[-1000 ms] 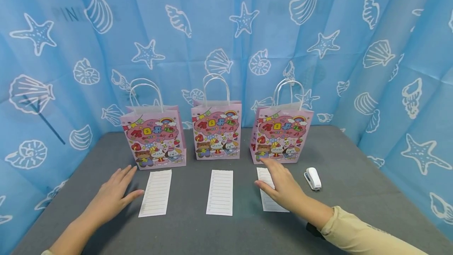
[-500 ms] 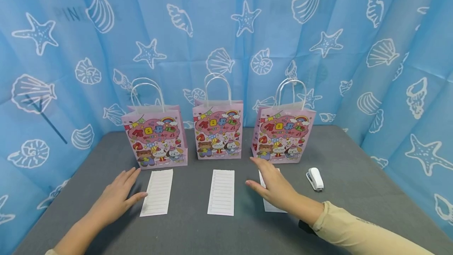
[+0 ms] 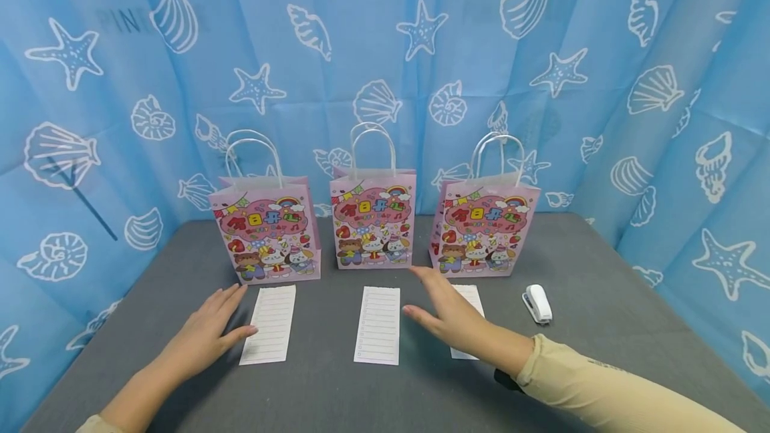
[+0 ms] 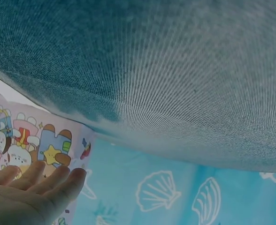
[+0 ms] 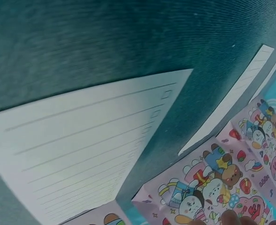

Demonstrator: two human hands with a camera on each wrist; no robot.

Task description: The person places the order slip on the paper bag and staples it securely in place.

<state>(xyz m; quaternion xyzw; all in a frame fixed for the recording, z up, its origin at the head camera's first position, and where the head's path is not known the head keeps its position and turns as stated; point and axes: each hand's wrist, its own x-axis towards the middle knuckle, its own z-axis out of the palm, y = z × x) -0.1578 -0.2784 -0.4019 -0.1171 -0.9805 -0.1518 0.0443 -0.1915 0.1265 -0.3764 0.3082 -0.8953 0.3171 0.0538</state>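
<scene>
Three pink paper gift bags with white handles stand upright in a row: a left bag (image 3: 267, 236), a middle bag (image 3: 374, 226) and a right bag (image 3: 484, 236). In front of each lies a lined checklist sheet: left (image 3: 272, 319), middle (image 3: 379, 326), right (image 3: 472, 297). My left hand (image 3: 201, 333) holds nothing; its fingers are extended beside the left sheet, the thumb tip overlapping that sheet's edge in the head view. My right hand (image 3: 451, 316), fingers extended and holding nothing, is between the middle and right sheets, hiding part of the right one.
A small white stapler (image 3: 537, 304) lies on the grey tabletop (image 3: 319, 396), right of the right sheet. Behind the bags hangs a blue curtain (image 3: 361, 32) with white shell and starfish prints, which also closes in both sides.
My right hand has moved left, from over the right sheet toward the middle one. The left hand has hardly moved. The head view has shifted slightly.
</scene>
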